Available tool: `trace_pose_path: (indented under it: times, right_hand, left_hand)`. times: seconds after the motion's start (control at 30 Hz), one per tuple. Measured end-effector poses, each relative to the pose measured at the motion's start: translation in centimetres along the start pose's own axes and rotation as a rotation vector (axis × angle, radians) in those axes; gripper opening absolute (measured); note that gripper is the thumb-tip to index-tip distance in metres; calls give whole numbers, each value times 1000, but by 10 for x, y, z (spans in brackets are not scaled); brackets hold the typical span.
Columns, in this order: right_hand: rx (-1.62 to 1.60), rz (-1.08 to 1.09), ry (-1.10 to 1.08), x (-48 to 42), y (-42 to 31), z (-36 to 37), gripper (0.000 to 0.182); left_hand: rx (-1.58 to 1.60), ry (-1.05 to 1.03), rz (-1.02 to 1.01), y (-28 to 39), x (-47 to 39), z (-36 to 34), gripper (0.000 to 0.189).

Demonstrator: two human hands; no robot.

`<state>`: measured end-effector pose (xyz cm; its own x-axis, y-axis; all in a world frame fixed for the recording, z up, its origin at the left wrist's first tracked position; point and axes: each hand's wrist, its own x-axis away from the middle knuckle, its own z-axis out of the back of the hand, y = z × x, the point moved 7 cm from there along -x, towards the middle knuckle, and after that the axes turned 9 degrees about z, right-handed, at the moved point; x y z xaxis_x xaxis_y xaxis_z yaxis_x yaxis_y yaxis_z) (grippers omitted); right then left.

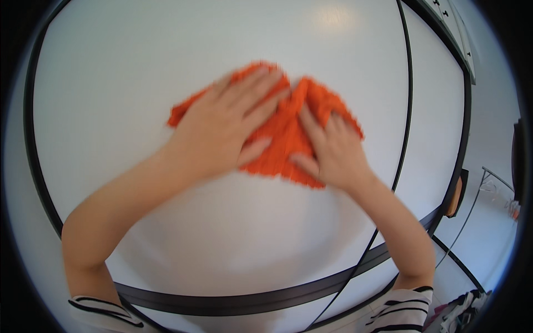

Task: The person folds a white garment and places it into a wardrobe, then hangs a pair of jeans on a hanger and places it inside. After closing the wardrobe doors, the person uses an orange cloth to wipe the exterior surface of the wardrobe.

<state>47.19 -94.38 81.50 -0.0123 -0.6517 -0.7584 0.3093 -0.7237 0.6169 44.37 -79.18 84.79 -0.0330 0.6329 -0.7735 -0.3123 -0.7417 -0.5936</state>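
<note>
An orange cloth (287, 137) lies bunched and creased against a large white panel (208, 233) with dark edging. My left hand (220, 120) is laid on the cloth's left part, palm down, its fingers spread and somewhat blurred. On the right part rests my right hand (337, 145), with some fingertips partly covered by a fold and the thumb pointing left. Both hands press on the cloth rather than grip it, and a raised fold runs between them.
A dark strip (229, 305) borders the panel near me, and a thin dark seam (410, 91) crosses its right side. At the far right stand a metal rack (470, 216) and a pile of clothes (466, 310). White drawers (454, 25) show at upper right.
</note>
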Motion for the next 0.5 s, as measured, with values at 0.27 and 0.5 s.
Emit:
trace_pose_path:
  times: [0.27,0.5]
  right_hand:
    - [112,-199,279,-63,118,37,65]
    - [52,-234,251,-5,91,18,69]
  left_hand:
    - [-217,362,169,-41,-132,9,59]
    - [-101,277,-15,27,-110,-25,47]
